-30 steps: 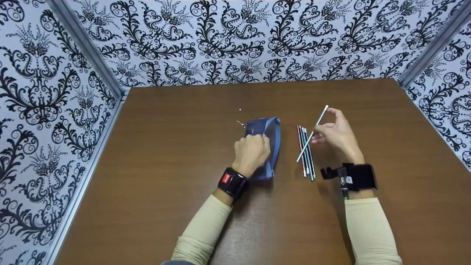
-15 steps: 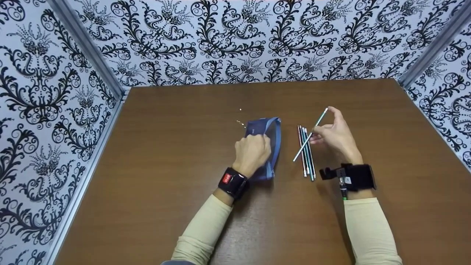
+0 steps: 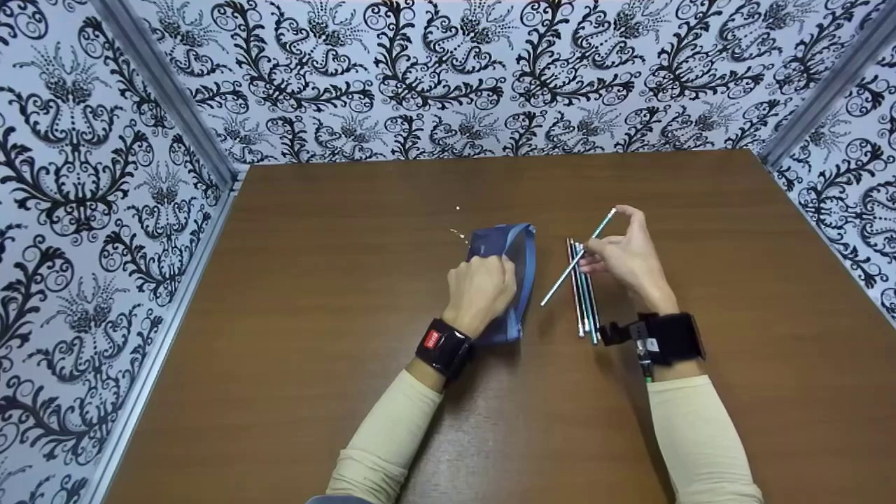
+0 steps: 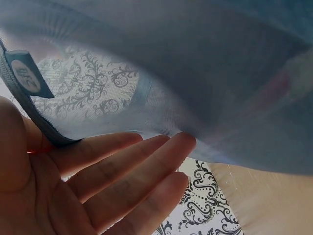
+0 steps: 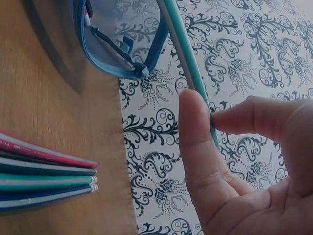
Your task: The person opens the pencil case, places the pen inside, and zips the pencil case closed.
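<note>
My left hand (image 3: 481, 290) grips the near side of a blue mesh zip pouch (image 3: 490, 241), whose mouth gapes toward the right. In the left wrist view its fingers lie under the mesh (image 4: 171, 78), and a blurred pinkish shape shows through it. Between thumb and fingers, my right hand (image 3: 630, 262) pinches a teal-and-white pencil (image 3: 560, 283). That pencil slants down and left, its lower end a little right of the pouch mouth. Below it several pencils (image 3: 584, 301) lie side by side; the right wrist view shows red, dark, green and blue ones (image 5: 49, 182).
A brown wooden table (image 3: 315, 280) carries everything. Small bright specks (image 3: 458, 233) lie beyond the pouch. Patterned panels (image 3: 420, 77) with metal corner posts stand at the back and sides.
My right hand has moved left with the pencil, bringing its lower end closer to the pouch mouth. The left hand and pouch have stayed almost still.
</note>
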### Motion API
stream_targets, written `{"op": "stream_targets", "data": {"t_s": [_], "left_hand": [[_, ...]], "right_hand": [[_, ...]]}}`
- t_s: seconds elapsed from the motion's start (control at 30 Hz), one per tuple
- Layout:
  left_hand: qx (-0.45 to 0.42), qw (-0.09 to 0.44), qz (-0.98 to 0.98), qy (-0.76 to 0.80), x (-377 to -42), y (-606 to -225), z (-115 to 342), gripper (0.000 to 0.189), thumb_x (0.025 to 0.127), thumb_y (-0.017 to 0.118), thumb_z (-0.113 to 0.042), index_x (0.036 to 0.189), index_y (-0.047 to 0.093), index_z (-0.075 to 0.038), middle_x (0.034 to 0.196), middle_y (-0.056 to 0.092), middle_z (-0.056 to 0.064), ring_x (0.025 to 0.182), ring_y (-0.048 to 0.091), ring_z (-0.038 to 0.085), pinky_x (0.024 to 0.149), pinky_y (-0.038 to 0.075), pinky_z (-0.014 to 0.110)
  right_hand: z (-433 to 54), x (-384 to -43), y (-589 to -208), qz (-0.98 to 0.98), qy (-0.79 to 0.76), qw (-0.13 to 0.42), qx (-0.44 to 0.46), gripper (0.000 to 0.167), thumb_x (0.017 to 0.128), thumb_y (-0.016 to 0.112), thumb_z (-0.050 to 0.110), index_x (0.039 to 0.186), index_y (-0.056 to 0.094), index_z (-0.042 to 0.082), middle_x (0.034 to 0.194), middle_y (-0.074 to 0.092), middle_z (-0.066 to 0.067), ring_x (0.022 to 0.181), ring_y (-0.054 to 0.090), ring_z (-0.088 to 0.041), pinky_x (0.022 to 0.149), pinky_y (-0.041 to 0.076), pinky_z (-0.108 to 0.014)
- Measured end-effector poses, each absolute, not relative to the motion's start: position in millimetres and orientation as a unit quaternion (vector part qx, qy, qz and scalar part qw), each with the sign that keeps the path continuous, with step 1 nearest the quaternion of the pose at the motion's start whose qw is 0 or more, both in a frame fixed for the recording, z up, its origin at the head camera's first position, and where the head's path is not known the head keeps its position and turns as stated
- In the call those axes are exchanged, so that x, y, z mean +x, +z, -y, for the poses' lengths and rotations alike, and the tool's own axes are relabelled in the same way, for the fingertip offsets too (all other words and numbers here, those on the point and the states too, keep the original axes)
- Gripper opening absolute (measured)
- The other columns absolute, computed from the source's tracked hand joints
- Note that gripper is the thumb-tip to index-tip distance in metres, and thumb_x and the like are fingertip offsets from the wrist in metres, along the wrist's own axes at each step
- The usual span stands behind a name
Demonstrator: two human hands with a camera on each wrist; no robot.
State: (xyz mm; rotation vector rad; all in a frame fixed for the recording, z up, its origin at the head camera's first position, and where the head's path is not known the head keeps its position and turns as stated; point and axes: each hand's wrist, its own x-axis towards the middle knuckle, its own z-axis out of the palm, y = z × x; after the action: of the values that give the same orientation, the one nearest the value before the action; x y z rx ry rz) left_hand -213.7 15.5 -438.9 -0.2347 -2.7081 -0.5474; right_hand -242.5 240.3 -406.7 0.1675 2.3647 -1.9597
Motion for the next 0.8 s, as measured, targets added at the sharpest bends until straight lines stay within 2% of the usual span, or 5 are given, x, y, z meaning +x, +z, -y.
{"op": "stream_targets", "data": {"t_s": [0.17, 0.33, 0.5, 0.67, 0.8], "left_hand": [[-0.085, 0.194, 0.958, -0.194, -214, -439, -15, 0.048, 0.099, 0.042, -0.029, 0.061, 0.062, -0.008, 0.071, 0.072, 0.014, 0.061, 0.069, 0.033, 0.051, 0.051, 0.047], [-0.087, 0.199, 0.957, -0.192, -213, -439, -15, 0.048, 0.099, 0.043, -0.029, 0.062, 0.063, -0.008, 0.070, 0.071, 0.014, 0.060, 0.068, 0.033, 0.051, 0.051, 0.047], [-0.089, 0.203, 0.956, -0.191, -213, -439, -15, 0.048, 0.099, 0.043, -0.029, 0.060, 0.062, -0.008, 0.069, 0.071, 0.013, 0.058, 0.068, 0.032, 0.049, 0.050, 0.047], [-0.090, 0.207, 0.955, -0.191, -212, -439, -15, 0.047, 0.098, 0.044, -0.028, 0.058, 0.059, -0.010, 0.067, 0.070, 0.012, 0.059, 0.068, 0.032, 0.049, 0.050, 0.046], [-0.090, 0.204, 0.956, -0.192, -212, -439, -15, 0.047, 0.099, 0.044, -0.029, 0.059, 0.060, -0.010, 0.068, 0.071, 0.012, 0.060, 0.068, 0.032, 0.049, 0.050, 0.046]], "right_hand": [[-235, -242, -409, -0.763, -0.645, 0.022, 0.045, 0.080, 0.091, 0.056, -0.003, 0.151, 0.005, 0.010, 0.087, 0.068, -0.009, 0.064, 0.069, -0.016, 0.071, 0.059, -0.035], [-232, -242, -411, -0.761, -0.648, 0.012, 0.037, 0.080, 0.091, 0.056, -0.004, 0.151, 0.005, 0.008, 0.089, 0.066, -0.014, 0.063, 0.068, -0.015, 0.070, 0.059, -0.034], [-231, -243, -412, -0.764, -0.644, 0.014, 0.038, 0.078, 0.092, 0.054, -0.003, 0.153, 0.006, 0.002, 0.090, 0.066, -0.011, 0.063, 0.067, -0.013, 0.071, 0.059, -0.034], [-227, -244, -413, -0.756, -0.654, 0.015, 0.031, 0.054, 0.093, 0.054, -0.002, 0.141, 0.030, -0.010, 0.082, 0.070, 0.000, 0.062, 0.068, -0.012, 0.068, 0.059, -0.031], [-225, -243, -414, -0.750, -0.661, 0.013, 0.026, 0.034, 0.092, 0.053, -0.003, 0.123, 0.042, -0.008, 0.079, 0.070, 0.002, 0.063, 0.068, -0.012, 0.067, 0.059, -0.029]]}}
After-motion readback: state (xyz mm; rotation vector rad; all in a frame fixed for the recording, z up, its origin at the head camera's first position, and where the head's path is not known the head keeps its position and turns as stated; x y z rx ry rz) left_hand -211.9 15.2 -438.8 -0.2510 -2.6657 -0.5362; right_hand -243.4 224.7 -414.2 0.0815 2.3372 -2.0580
